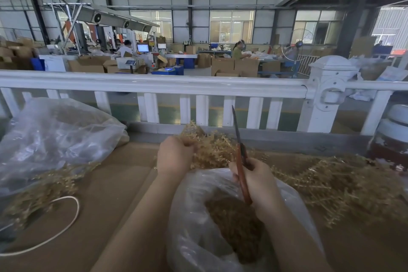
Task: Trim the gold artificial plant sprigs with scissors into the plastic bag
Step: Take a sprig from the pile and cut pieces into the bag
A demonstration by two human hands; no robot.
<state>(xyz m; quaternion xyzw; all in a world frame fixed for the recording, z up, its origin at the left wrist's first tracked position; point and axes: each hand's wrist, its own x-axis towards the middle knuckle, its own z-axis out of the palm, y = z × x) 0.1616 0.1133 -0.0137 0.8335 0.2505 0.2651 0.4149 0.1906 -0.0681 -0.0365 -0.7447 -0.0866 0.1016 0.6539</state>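
My left hand (174, 155) grips a bunch of gold sprigs (209, 150) just above the far edge of an open clear plastic bag (198, 223). Brown-gold trimmings (234, 223) lie inside the bag. My right hand (258, 183) holds red-handled scissors (240, 161) upright, with the blades pointing up past the sprigs. The blades look nearly closed. A large heap of gold sprigs (344, 183) lies on the brown table to the right of the bag.
Another clear plastic bag (55, 134) sits at the left, with a smaller pile of gold sprigs (44, 190) and a loop of white cord (72, 210) in front of it. A white railing (154, 84) runs along the table's far side. Workers and cardboard boxes stand far behind.
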